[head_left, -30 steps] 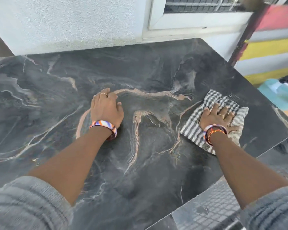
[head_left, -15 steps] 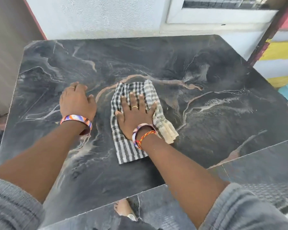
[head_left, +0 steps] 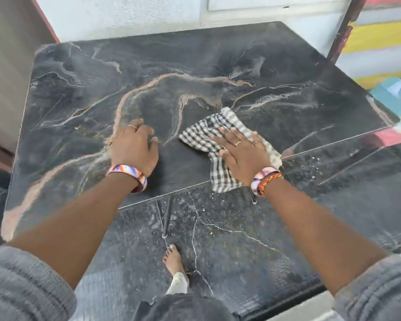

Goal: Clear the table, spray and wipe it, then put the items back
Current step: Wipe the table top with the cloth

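- Grey knit sleeves (head_left: 21,281) pushed up both forearms.
- Swirled orange, purple and white bangle (head_left: 129,174) on each wrist (right adds an orange braided thread (head_left: 269,182)).
- Thin gold ring (head_left: 238,143) on each hand.

So the cloth (head_left: 220,144) went from the right side of the table (head_left: 287,66) a second ago, swept over to the middle next to the left hand (head_left: 134,149), and now it's back toward the near edge, with one corner hanging off. The right hand (head_left: 241,154) rode flat on it the whole way. View dropped too, a bare foot (head_left: 173,258) shows on the floor now.
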A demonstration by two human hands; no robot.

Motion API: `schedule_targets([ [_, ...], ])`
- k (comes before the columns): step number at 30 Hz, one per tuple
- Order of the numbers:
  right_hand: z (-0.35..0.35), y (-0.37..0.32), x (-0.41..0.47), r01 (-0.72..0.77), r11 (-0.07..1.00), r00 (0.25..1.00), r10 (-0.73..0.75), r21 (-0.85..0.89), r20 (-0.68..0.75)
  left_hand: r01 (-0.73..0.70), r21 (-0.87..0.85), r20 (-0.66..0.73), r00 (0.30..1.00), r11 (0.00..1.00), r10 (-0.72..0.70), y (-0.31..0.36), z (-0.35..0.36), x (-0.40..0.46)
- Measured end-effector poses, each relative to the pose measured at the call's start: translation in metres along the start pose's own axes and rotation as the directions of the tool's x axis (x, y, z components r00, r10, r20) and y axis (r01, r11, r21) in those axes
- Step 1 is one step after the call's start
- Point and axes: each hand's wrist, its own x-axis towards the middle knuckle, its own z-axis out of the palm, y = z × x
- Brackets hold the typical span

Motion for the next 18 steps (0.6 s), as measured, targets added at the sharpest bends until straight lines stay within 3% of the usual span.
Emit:
schedule_targets([
  [3,-0.013,0.064,-0.008,-0.228,0.974,0.974,0.228,0.001,-0.011,-0.033,-0.005,0.015,0.999,0.999,0.033,0.011,0.002,-0.011],
  [6,-0.021,0.104,-0.011,-0.471,0.881,0.882,0.471,-0.049,0.003,-0.047,-0.011,-0.006,0.999,0.999,0.047,0.011,0.000,-0.018],
  [9,-0.019,0.100,-0.011,-0.573,0.819,0.819,0.573,0.014,-0.001,-0.020,-0.031,-0.023,1.000,0.999,0.020,0.004,-0.002,-0.027],
  [13,-0.008,0.050,-0.021,-0.599,0.792,0.792,0.608,0.114,-0.061,0.069,-0.024,-0.037,0.997,0.997,-0.070,-0.018,-0.009,-0.034],
  [18,0.021,-0.066,-0.042,-0.351,0.923,0.906,0.378,0.160,-0.191,0.224,-0.039,-0.125,0.966,0.974,-0.227,-0.058,-0.027,-0.028],
])
